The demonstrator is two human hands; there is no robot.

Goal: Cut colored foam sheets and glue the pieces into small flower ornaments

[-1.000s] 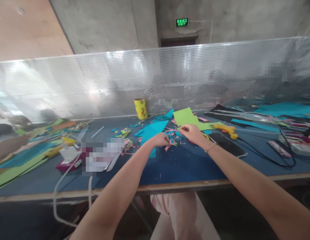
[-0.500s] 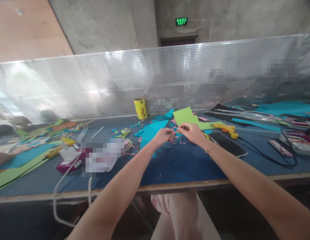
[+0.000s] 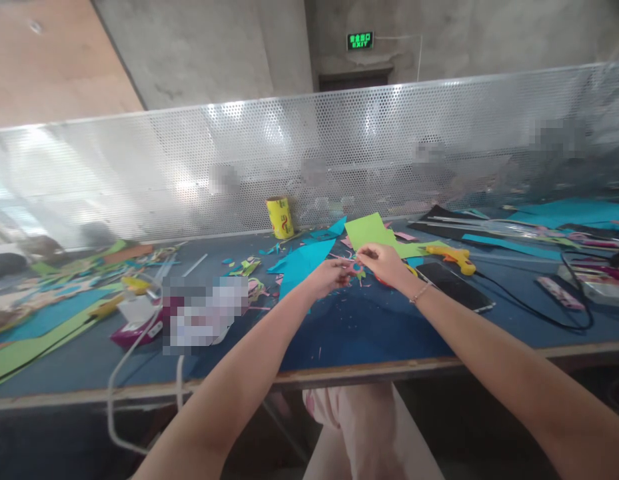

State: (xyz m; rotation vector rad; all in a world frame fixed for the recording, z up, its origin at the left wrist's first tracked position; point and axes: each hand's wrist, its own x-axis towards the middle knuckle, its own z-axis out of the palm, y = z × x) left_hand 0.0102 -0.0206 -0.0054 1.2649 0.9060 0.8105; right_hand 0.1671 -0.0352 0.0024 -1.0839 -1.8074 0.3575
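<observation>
Both my hands meet over the middle of the blue-topped table (image 3: pixel 369 333). My left hand (image 3: pixel 328 275) is closed in a pinch on a small pink and blue paper piece (image 3: pixel 356 268). My right hand (image 3: pixel 385 262) is also closed, its fingertips pinching the same small piece from the right. Pink and blue paper scraps (image 3: pixel 346 280) lie scattered under the hands. A lime green sheet (image 3: pixel 372 230) and a turquoise sheet (image 3: pixel 302 260) lie just beyond them.
A yellow can (image 3: pixel 280 217) stands by the perforated metal screen (image 3: pixel 309 153). A yellow glue gun (image 3: pixel 452 257), a dark phone (image 3: pixel 452 285) and a black cable (image 3: pixel 549 313) lie to the right. Paper strips and a white cord (image 3: pixel 119 373) clutter the left.
My hands lifted off the table with the small paper piece and drew closer together. The camera view shifted slightly.
</observation>
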